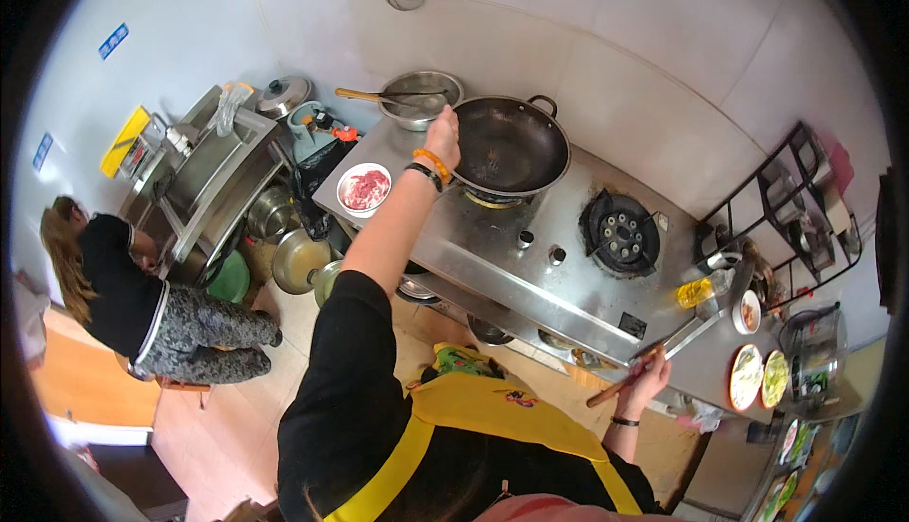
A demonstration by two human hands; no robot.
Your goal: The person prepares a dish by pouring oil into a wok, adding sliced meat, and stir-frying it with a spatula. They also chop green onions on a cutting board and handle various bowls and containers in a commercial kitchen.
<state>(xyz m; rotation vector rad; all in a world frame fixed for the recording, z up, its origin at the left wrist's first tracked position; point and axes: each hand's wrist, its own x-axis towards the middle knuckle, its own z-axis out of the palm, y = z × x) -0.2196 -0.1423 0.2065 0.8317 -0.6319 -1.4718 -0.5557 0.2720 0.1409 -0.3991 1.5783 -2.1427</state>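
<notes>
My left hand (446, 140) is stretched out at the left rim of a dark wok (508, 145), seen edge-on. I see nothing held in it, and whether it touches the rim is unclear. The wok sits on the left burner and holds only a thin sheen at its bottom. My right hand (645, 373) grips a wok spatula (692, 332) with a wooden handle, its metal end pointing to the right over the stove's front edge. A white bowl of raw sliced meat (364, 189) stands left of my left forearm.
Behind the wok's left side stands a steel basin (422, 85) with a wooden-handled utensil across it. A bare burner (620, 233), an oil bottle (703, 291), a small bowl (746, 312) and plates of cut food (746, 377) lie rightward. A co-worker (135, 287) bends at the sink (199, 167).
</notes>
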